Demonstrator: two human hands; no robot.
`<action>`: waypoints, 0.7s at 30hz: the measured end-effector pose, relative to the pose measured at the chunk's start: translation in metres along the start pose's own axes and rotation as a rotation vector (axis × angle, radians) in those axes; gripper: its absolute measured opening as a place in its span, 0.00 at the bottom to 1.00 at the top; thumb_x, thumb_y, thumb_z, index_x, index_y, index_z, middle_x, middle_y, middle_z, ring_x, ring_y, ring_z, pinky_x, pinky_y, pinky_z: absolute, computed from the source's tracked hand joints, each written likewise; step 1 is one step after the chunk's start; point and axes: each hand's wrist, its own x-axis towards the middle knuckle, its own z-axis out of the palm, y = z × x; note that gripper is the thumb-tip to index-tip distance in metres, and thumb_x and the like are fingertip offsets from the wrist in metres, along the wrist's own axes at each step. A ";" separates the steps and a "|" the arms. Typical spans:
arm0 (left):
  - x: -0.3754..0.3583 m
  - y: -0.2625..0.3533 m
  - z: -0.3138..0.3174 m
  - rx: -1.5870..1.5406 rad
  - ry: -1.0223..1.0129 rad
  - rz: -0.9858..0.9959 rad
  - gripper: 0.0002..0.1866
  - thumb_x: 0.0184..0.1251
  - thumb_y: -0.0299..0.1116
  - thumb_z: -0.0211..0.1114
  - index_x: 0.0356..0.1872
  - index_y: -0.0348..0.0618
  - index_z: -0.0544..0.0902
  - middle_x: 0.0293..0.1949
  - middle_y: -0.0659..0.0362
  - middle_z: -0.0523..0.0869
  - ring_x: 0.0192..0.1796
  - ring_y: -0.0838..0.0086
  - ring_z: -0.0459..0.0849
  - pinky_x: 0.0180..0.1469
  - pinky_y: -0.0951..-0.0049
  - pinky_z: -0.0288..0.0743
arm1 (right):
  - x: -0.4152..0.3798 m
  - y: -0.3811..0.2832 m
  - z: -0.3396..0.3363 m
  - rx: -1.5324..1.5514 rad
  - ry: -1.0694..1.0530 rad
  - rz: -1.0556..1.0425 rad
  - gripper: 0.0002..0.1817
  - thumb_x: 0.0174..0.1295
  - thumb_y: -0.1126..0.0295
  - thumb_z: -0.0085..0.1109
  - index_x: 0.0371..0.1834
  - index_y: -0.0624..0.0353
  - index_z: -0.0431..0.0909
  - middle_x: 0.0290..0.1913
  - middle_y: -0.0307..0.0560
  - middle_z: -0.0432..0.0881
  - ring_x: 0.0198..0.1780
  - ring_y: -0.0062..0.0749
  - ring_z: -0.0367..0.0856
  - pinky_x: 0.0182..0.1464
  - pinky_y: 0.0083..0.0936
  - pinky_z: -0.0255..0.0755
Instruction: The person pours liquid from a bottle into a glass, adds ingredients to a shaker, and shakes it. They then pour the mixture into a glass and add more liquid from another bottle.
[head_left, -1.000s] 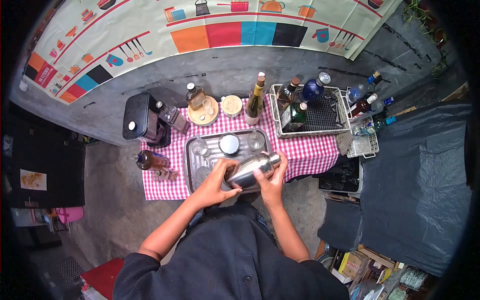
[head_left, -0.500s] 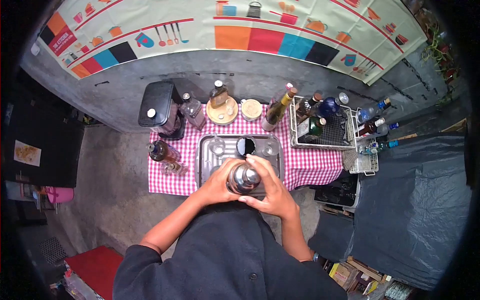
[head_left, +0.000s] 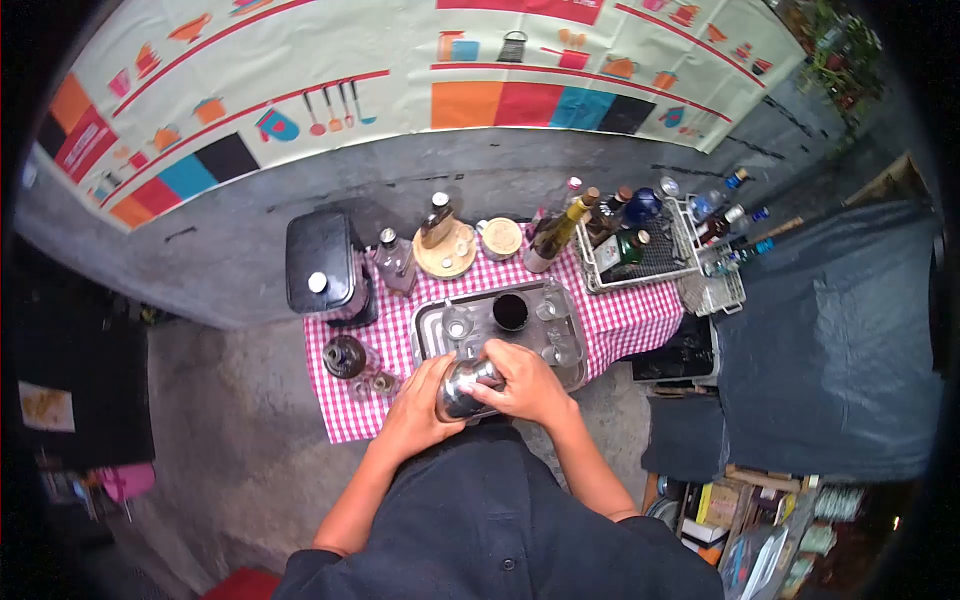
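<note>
A shiny metal cocktail shaker (head_left: 462, 391) is held between both hands, close to the front of my body and tilted to the right. My left hand (head_left: 415, 408) wraps its left side. My right hand (head_left: 524, 386) grips its upper right end, with the thumb across the metal. Just beyond the hands lies a grey serving tray (head_left: 418, 345) carrying a dark cup (head_left: 510, 312). Clear glass mugs stand around the cup, one glass mug (head_left: 458, 322) to its left and another glass mug (head_left: 551, 303) to its right.
A black-lidded dispenser (head_left: 325, 262) stands at the back left of the checkered tablecloth (head_left: 340, 415). Two bottles (head_left: 346, 357) are at the left edge. A wooden board (head_left: 440, 262) and covered mug (head_left: 500, 240) line the back. A wire basket (head_left: 655, 268) holds several bottles at right.
The shaker has gone from nearly upright to tilted and come closer to my body. My right hand has closed over its upper end. The camera view has also turned and shifted.
</note>
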 end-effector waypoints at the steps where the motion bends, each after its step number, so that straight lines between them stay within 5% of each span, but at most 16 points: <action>1: 0.001 -0.001 -0.005 -0.003 -0.016 0.025 0.52 0.37 0.32 0.82 0.71 0.42 0.64 0.64 0.45 0.73 0.65 0.49 0.75 0.64 0.57 0.73 | 0.004 -0.003 0.006 0.001 0.048 -0.017 0.23 0.55 0.55 0.72 0.30 0.63 0.70 0.27 0.53 0.71 0.29 0.51 0.76 0.33 0.41 0.68; 4: 0.001 -0.004 -0.021 -0.137 -0.086 0.010 0.51 0.39 0.43 0.84 0.67 0.39 0.68 0.59 0.45 0.79 0.60 0.51 0.81 0.62 0.58 0.75 | 0.011 -0.014 0.012 -0.002 0.155 -0.050 0.21 0.55 0.57 0.70 0.28 0.63 0.71 0.23 0.52 0.70 0.25 0.50 0.74 0.31 0.40 0.67; 9: 0.015 0.003 -0.045 -0.309 -0.260 0.070 0.50 0.39 0.42 0.85 0.66 0.39 0.68 0.55 0.48 0.83 0.57 0.59 0.85 0.60 0.62 0.77 | 0.012 -0.035 0.007 0.024 0.289 -0.100 0.20 0.56 0.59 0.67 0.22 0.61 0.68 0.20 0.51 0.67 0.22 0.50 0.72 0.29 0.39 0.66; 11: 0.017 0.003 -0.046 -0.493 -0.376 0.028 0.52 0.33 0.39 0.86 0.65 0.35 0.69 0.58 0.51 0.78 0.61 0.65 0.78 0.65 0.67 0.70 | 0.010 -0.043 0.002 0.010 0.341 -0.137 0.20 0.54 0.59 0.67 0.20 0.61 0.68 0.19 0.51 0.67 0.21 0.48 0.71 0.28 0.38 0.66; 15: 0.022 -0.007 -0.050 -0.607 -0.465 0.203 0.50 0.37 0.36 0.85 0.66 0.38 0.68 0.60 0.53 0.77 0.64 0.67 0.76 0.67 0.67 0.68 | 0.011 -0.059 -0.005 -0.020 0.349 -0.190 0.18 0.49 0.62 0.68 0.18 0.60 0.68 0.18 0.49 0.65 0.20 0.47 0.69 0.26 0.36 0.64; 21: 0.029 -0.018 -0.055 -0.753 -0.605 0.162 0.53 0.35 0.34 0.86 0.68 0.35 0.67 0.62 0.54 0.75 0.66 0.70 0.73 0.69 0.69 0.63 | 0.018 -0.068 -0.007 -0.067 0.361 -0.291 0.17 0.47 0.58 0.66 0.21 0.61 0.74 0.18 0.46 0.68 0.18 0.42 0.67 0.25 0.34 0.61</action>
